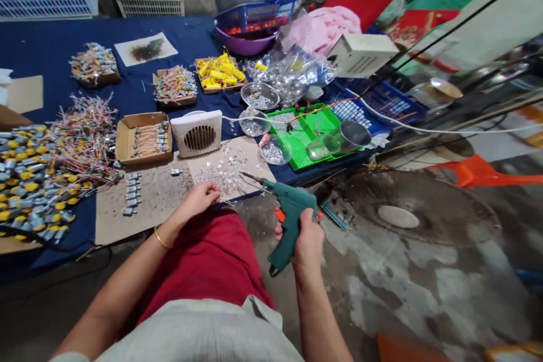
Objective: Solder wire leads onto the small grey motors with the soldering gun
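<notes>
My right hand (307, 240) grips a green soldering gun (292, 209) with an orange trigger. Its thin tip points left, over the front of the cardboard work sheet (169, 209). Close to that tip, my left hand (203, 198) is closed in a pinch at the sheet's front edge. Thin wires (226, 202) stick out from its fingertips; whatever else it holds is hidden. Left of this hand, several small motors (132, 195) stand in a row on the cardboard, and a single motor (175, 172) lies farther back. Small metal bits (229, 164) are scattered behind the tip.
A white fan box (197, 134) stands behind the cardboard, beside a box of wired motors (144, 138). Motors with yellow caps (31, 186) are heaped at left. Bowls of metal parts (275, 150) and a green tray (311, 133) sit at right. A floor fan (399, 216) is beyond.
</notes>
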Tool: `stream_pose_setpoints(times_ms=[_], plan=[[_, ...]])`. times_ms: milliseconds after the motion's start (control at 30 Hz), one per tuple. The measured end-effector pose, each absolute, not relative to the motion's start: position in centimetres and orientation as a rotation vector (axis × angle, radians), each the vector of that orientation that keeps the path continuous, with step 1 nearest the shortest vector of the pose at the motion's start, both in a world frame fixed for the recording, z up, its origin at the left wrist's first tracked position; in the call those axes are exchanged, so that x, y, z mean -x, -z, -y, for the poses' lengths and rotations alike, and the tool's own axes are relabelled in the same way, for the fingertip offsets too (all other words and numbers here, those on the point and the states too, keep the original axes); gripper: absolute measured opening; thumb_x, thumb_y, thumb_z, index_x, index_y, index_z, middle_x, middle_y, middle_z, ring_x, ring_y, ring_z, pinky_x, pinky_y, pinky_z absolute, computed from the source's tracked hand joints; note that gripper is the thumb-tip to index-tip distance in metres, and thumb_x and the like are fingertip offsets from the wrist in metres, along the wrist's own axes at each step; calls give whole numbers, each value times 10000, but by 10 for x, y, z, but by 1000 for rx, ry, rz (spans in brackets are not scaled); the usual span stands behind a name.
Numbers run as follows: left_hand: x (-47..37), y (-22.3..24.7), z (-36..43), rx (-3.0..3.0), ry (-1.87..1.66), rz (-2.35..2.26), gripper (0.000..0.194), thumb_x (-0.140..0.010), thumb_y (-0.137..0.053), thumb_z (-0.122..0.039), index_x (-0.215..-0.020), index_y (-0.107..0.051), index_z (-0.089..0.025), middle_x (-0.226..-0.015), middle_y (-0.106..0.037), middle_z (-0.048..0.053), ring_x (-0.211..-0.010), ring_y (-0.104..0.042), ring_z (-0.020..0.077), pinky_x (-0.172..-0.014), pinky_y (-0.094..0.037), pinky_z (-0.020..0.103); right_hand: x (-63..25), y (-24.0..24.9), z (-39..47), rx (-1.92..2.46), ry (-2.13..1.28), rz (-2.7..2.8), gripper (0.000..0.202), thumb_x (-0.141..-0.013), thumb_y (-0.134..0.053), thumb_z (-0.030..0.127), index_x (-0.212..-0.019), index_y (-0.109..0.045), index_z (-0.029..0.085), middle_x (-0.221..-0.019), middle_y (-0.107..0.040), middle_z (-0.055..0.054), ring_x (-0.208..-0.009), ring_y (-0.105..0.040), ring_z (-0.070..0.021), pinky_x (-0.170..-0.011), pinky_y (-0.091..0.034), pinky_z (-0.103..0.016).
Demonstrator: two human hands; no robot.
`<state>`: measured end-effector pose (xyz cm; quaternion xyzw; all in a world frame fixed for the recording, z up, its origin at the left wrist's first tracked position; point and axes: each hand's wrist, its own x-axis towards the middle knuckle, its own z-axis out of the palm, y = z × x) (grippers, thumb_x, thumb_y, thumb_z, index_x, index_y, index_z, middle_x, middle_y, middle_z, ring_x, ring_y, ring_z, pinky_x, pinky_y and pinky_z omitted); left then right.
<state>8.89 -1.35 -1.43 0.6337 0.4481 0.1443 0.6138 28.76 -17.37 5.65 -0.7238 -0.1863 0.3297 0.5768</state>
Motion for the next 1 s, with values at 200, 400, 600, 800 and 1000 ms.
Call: stream_pose_setpoints(times_ms=[200,400,600,800,1000], plan=[[-101,10,-3,-1699,-209,-1113,251,-813,-554,-354,-765,-657,-130,-638,-679,33,-576,-589,134,-580,-391,229,-297,-64,184,1890,-802,506,601,-679,-606,766,-617,-600,168,-483,-633,-78,-364,-569,-178,-348,-463,-272],[-123,11,2,-1730,-189,-1109,260,-801,-538,-318,-678,-657,-121,-532,-627,11,-526,-544,119,-568,-358,230,-308,-71,188,2069,-644,953,569,-789,-531,688,-528,-598,186,-441,-602,-61,-381,-571,-164,-382,-432,-248],[-138,6,10,-1789,-185,-1147,295,-820,-524,-289,-583,-623,-144,-539,-637,31,-524,-531,121,-590,-351,252,-311,-76,188,2085,-584,1144,561,-836,-479,663,-523,-569,206,-427,-588,-37,-388,-564,-152,-422,-427,-246],[-143,4,15,-1849,-174,-1197,313,-838,-533,-322,-605,-642,-144,-598,-665,58,-587,-561,144,-625,-363,262,-312,-76,188,2089,-563,1214,579,-851,-455,665,-495,-542,216,-408,-572,-32,-381,-545,-147,-432,-418,-250],[-144,6,14,-1896,-135,-1183,292,-847,-534,-313,-651,-664,-141,-615,-666,68,-605,-567,158,-622,-347,272,-312,-73,189,2094,-569,1202,583,-850,-456,665,-486,-531,216,-405,-571,-37,-366,-534,-145,-412,-399,-252]])
